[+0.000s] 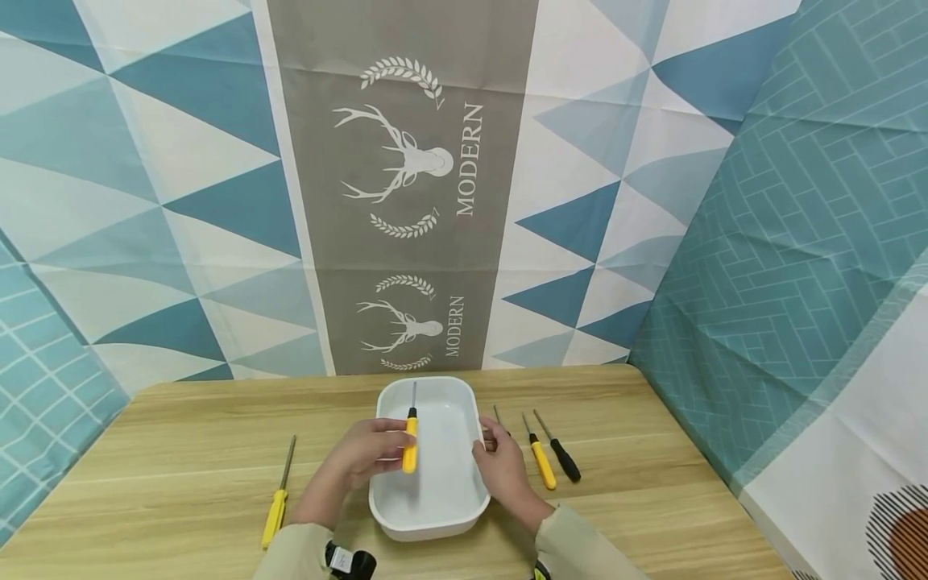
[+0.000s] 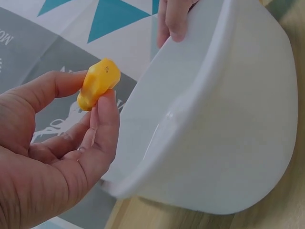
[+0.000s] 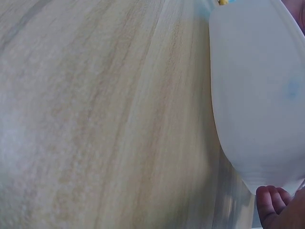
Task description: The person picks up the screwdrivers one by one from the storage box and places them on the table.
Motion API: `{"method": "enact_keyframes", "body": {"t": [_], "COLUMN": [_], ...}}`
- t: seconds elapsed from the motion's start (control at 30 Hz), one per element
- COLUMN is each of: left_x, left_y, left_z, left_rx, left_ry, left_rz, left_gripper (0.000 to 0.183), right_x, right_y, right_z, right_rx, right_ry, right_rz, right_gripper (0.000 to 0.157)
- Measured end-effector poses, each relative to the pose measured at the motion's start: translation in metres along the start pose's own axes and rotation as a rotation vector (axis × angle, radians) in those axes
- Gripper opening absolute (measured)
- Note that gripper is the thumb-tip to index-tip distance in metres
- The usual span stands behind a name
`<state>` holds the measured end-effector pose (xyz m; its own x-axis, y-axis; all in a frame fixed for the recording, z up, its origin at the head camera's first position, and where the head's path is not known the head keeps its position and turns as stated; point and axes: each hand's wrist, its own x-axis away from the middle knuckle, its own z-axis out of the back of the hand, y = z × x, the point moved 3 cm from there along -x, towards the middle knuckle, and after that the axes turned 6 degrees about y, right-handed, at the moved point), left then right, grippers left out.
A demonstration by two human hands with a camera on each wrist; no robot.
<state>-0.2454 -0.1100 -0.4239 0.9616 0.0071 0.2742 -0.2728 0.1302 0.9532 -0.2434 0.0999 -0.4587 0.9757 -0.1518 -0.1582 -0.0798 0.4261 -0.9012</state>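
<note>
My left hand [image 1: 373, 451] pinches a screwdriver [image 1: 409, 451] by its yellow handle, between thumb and fingertips. Its black collar and thin shaft point away from me, over the inside of a white plastic tub [image 1: 428, 532]. In the left wrist view the butt of the yellow handle [image 2: 106, 76] faces the camera, beside the tub's rim. My right hand [image 1: 502, 467] grips the tub's right rim, thumb on the inner side. Fingers of the right hand [image 3: 271, 202] show at the tub's edge in the right wrist view. No other thing shows inside the tub.
On the wooden table [image 1: 210, 451], a yellow screwdriver [image 1: 275, 515] lies left of the tub. To the right lie a yellow-and-black screwdriver [image 1: 542, 466], a black one [image 1: 565, 461], and another shaft [image 1: 497, 414] partly behind my right hand. Patterned cloth [image 1: 406, 242] hangs behind the table.
</note>
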Motion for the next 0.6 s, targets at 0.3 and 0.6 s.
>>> {"method": "enact_keyframes", "body": {"t": [0.3, 0.6], "left_x": [0.0, 0.004], "left_y": [-0.001, 0.001], "left_z": [0.008, 0.012], "left_rx": [0.024, 0.028], "left_ry": [-0.044, -0.021], "left_rz": [-0.034, -0.027], "left_gripper": [0.047, 0.047], "right_x": [-0.001, 0.0], "right_y": [0.0, 0.001], "right_z": [0.0, 0.001], "right_rx": [0.001, 0.003], "right_ry": [0.0, -0.009], "right_rz": [0.003, 0.0], "right_gripper": [0.041, 0.041]}}
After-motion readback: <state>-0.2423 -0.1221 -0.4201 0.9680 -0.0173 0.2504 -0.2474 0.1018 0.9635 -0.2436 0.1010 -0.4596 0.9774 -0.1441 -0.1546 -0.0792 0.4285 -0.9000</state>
